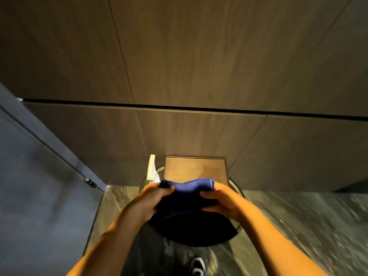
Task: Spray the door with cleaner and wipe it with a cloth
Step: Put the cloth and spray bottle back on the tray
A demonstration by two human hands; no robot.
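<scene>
I hold a dark blue cloth [187, 193] folded between both hands, low in the middle of the view. My left hand [153, 200] grips its left end and my right hand [223, 200] grips its right end. Just behind my left hand stands a white spray bottle [151, 167], of which only the top and trigger head show. A grey-blue door [33, 176] with a small metal latch [90, 183] fills the left side.
A round glass-rimmed side table [238, 189] with a dark base sits under my hands, bearing a brown square tray [196, 168]. Wood-grain wall panels [199, 56] rise ahead. The floor is dark marbled stone [298, 226]. My shoe [197, 265] shows at the bottom.
</scene>
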